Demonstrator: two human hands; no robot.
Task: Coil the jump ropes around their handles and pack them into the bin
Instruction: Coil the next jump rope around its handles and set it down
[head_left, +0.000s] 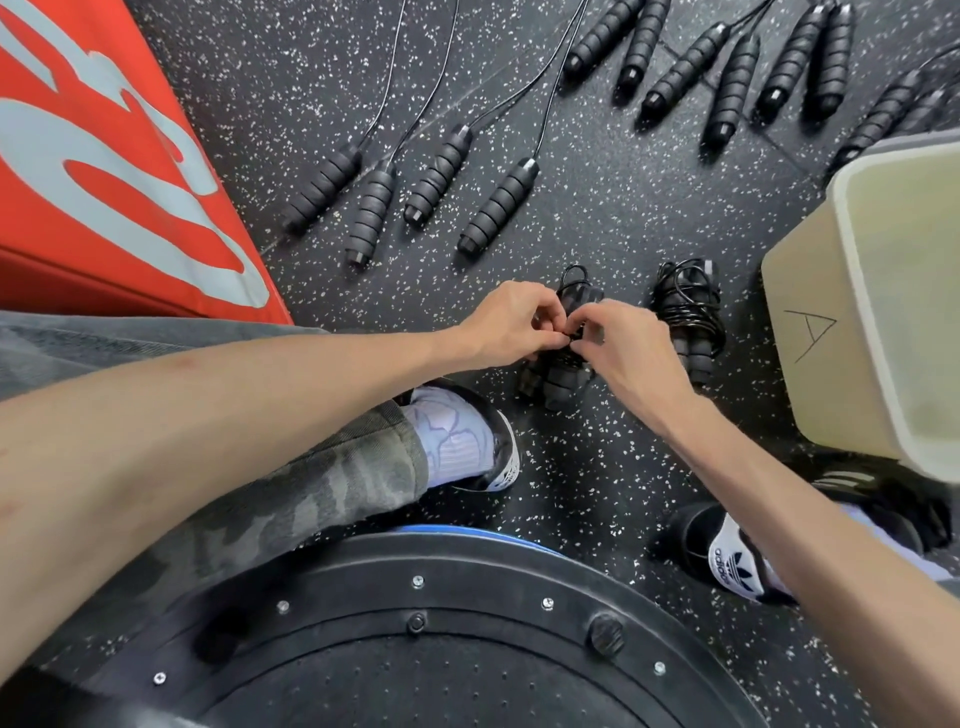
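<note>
Both my left hand and right hand pinch the cord on the coiled rope bundle; if either pinch slips, I expect the wraps to spring loose toward the finished bundle at three o'clock.

Bright even light, soft shadows, edges warped.

both hands meet over a jump rope bundle on the speckled floor, left hand and right hand pinching its cord. a coiled rope lies just beside the beige bin; uncoiled handles lie beyond.
</note>
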